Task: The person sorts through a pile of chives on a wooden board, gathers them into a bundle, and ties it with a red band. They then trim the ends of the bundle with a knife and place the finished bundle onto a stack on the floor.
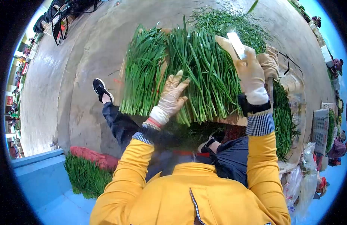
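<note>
My left hand (172,93), in a pale glove, rests with fingers spread on the green leafy stalks, which look like garlic chives. It lies between the left bundle of chives (143,71) and the wider right bundle (203,71). My right hand (252,73), gloved as well and slightly blurred, is closed around a knife with a broad pale blade (236,45). The blade points up and away, just right of the right bundle's leaf tips. Both bundles lie on a wooden board (224,43), cut ends towards me.
Loose leaf trimmings (233,22) are heaped on the floor beyond the board. A brown cloth (269,62) hangs right of my right hand, near more chives (284,120). Further chives (85,176) lie at the lower left beside a red cloth (94,157). Plastic bags (302,183) hang at the right.
</note>
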A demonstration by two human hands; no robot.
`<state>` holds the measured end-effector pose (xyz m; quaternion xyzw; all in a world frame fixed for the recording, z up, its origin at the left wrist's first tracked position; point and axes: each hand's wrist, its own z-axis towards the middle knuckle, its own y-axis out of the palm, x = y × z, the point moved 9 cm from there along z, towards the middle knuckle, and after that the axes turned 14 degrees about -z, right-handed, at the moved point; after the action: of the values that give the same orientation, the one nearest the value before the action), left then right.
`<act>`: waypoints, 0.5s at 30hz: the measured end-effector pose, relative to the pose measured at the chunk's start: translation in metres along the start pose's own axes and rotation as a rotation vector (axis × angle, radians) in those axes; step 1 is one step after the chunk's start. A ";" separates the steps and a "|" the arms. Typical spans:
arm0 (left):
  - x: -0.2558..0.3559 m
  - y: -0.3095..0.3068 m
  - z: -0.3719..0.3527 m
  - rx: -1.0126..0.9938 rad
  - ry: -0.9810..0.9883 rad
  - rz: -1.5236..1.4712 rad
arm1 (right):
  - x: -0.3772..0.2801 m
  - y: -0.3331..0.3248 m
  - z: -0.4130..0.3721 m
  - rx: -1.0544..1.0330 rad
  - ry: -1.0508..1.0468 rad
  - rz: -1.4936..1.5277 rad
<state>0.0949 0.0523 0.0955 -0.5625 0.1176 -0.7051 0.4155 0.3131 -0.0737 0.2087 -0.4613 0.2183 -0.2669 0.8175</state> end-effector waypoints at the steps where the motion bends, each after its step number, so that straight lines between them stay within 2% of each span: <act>1: 0.006 -0.006 0.006 0.001 0.002 0.003 | -0.001 0.004 -0.011 -0.073 0.043 0.161; 2: 0.014 -0.018 0.011 0.100 0.010 0.036 | -0.004 0.007 -0.034 -0.151 0.085 0.319; 3: 0.026 -0.028 0.012 0.193 0.010 0.065 | -0.021 0.002 -0.061 -0.164 0.069 0.341; 4: 0.043 -0.031 0.022 0.184 0.055 0.085 | -0.030 0.023 -0.088 -0.383 0.195 0.394; 5: 0.051 -0.022 0.033 0.116 0.049 0.069 | -0.056 0.022 -0.109 -0.350 0.006 0.260; 6: 0.055 -0.010 0.043 0.046 0.045 0.057 | -0.071 0.033 -0.124 -0.518 -0.023 0.198; 7: 0.055 0.005 0.048 -0.003 0.125 0.105 | -0.069 0.040 -0.130 -0.538 0.022 0.182; 8: 0.041 0.021 0.051 -0.133 0.077 0.216 | -0.066 0.052 -0.137 -0.556 0.067 0.166; 10: 0.007 0.039 0.054 -0.411 -0.043 0.134 | -0.047 0.056 -0.138 -0.384 0.072 0.201; 12: -0.006 0.037 0.053 -0.462 -0.022 0.140 | -0.040 0.048 -0.139 -0.290 0.061 0.314; 15: -0.018 0.043 0.050 -0.531 -0.028 0.076 | -0.044 0.036 -0.129 -0.326 0.081 0.195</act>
<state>0.1594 0.0530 0.0731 -0.6567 0.3137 -0.6256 0.2809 0.2096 -0.1124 0.1208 -0.5530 0.3352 -0.1660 0.7445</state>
